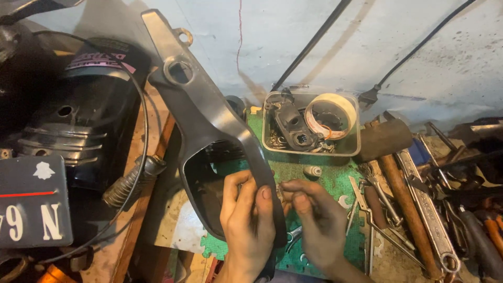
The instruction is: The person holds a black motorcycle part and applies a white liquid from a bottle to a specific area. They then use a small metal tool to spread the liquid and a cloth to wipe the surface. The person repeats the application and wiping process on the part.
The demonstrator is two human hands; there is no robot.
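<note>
While gripped: two hands (283, 220), one bracket (209, 115)

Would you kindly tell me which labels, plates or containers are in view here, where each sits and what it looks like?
Number plate: lower left edge, dark rectangle, white characters, thin red line.
Sticker: top of the black ribbed cover at upper left, pink and white.
Plastic tub: centre, on the green mat beyond both hands, clear, rectangular, holding a cream tape roll and small parts.
</note>
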